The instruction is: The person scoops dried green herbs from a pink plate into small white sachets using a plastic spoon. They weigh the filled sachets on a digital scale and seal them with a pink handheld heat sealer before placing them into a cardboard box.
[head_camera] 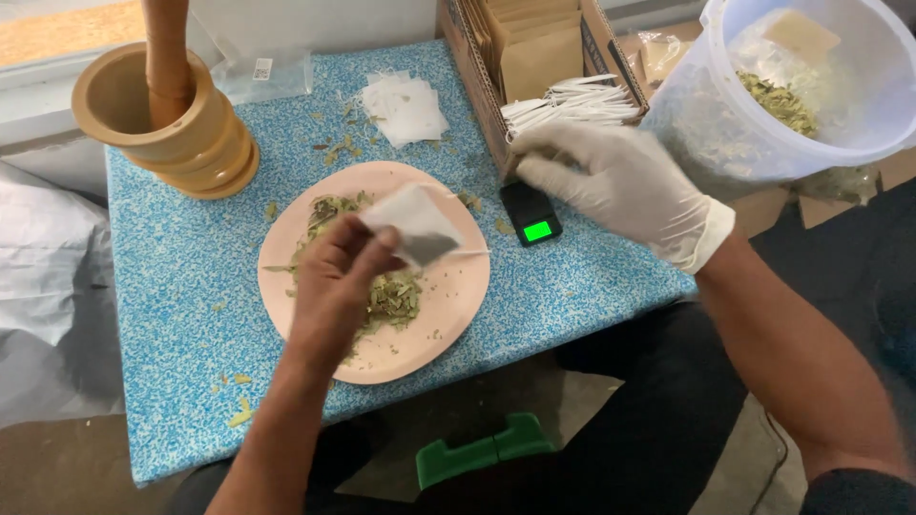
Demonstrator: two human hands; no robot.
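Left hand (339, 277): bare, over the plate, fingers pinched on a small white filter bag (412, 225), bag held just above the herbs, w/ a thin string trailing toward 3 o'clock.
Right hand (620, 186): white glove, fingers spread and loose, gripping nothing; fingertips touch the white sachets at the box's near end.
Pink plate (458, 296): desk centre, round, under left hand; carries a heap of dried green herbs (393, 294).
Pocket scale (531, 213): small, black, green lit screen; at 3 o'clock of plate, just beside its rim, below right hand.
White sachets (572, 99): bundle, laid flat in the cardboard box (469, 57), 1 o'clock of plate; brown paper pouches (534, 43) stand behind them.
Plastic tub (792, 86): translucent, tilted, at 3 o'clock of box, dried leaf inside.
Stack of empty white bags (405, 107): 12 o'clock of plate, on desk.
Wooden mortar (167, 119) w/ pestle (167, 48) upright in it: 10 o'clock of plate.
Desk (181, 286): blue-speckled top, loose leaf bits scattered.
Green object (482, 453): at 6 o'clock, below desk edge; kind unclear.
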